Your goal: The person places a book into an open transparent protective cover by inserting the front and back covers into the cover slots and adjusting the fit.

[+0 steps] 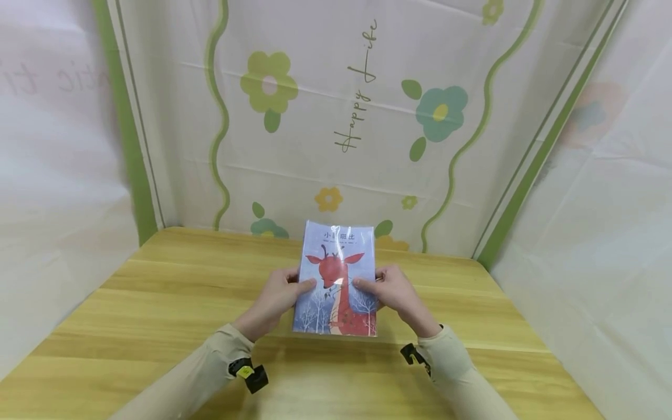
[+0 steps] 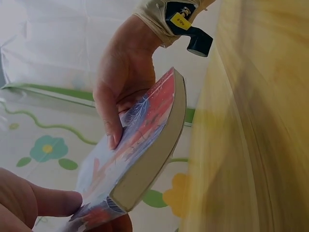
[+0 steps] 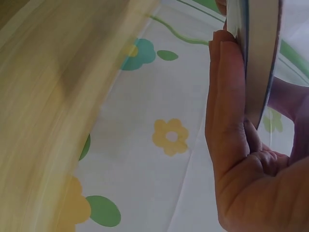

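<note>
A closed paperback book with a red deer on a blue cover is held up above the wooden table, front cover facing me. Along its left edge, my left hand grips it, the thumb lying on the cover and the fingers behind. My right hand holds the right edge in the same manner. The left wrist view shows the book's page block tilted between both thumbs. In the right wrist view, the right hand's fingers lie extended against the back of the book; part of that hand is out of frame.
The wooden table spreads beneath both arms. Behind it hangs a white curtain printed with flowers and lettering, and pale side sheets flank the table. A black strap device is on the left wrist, another on the right.
</note>
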Tool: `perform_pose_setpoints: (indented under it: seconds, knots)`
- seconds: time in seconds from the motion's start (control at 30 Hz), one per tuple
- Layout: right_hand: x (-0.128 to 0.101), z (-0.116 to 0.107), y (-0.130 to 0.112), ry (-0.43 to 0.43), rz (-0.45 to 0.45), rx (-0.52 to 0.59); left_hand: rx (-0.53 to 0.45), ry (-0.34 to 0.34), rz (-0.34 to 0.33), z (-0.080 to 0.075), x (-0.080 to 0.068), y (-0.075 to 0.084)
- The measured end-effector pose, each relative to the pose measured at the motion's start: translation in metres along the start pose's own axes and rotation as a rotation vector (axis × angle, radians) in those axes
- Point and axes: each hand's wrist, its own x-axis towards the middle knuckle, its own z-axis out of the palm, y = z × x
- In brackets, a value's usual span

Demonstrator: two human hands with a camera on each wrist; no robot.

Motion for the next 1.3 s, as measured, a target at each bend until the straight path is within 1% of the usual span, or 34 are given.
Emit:
perform_pose_setpoints:
  seconds: [0.2, 0.37, 0.5, 0.83, 1.03, 1.13, 1.3]
  knots:
    - [0.002, 0.000, 0.007, -0.017, 0.006, -0.012, -0.003, 0.003, -0.015, -0.001, 0.002, -0.001]
    - [0.003, 0.001, 0.012, -0.033, 0.004, -0.020, -0.002, -0.015, -0.019, -0.001, 0.002, -0.003]
    - [0.003, 0.002, 0.014, -0.038, 0.023, -0.028, 0.004, -0.026, -0.022, -0.002, 0.004, -0.005]
    - [0.005, 0.002, 0.018, -0.063, 0.062, -0.099, 0.022, -0.052, -0.014, -0.003, 0.007, -0.010]
    - [0.008, 0.002, 0.020, -0.138, 0.075, -0.073, 0.023, -0.068, -0.018, -0.004, 0.010, -0.013]
    - [0.009, 0.003, 0.021, -0.148, 0.095, -0.065, 0.002, -0.081, -0.009, -0.005, 0.011, -0.015]
    - [0.010, 0.002, 0.021, -0.160, 0.118, -0.060, 0.013, -0.090, 0.010, -0.006, 0.015, -0.019]
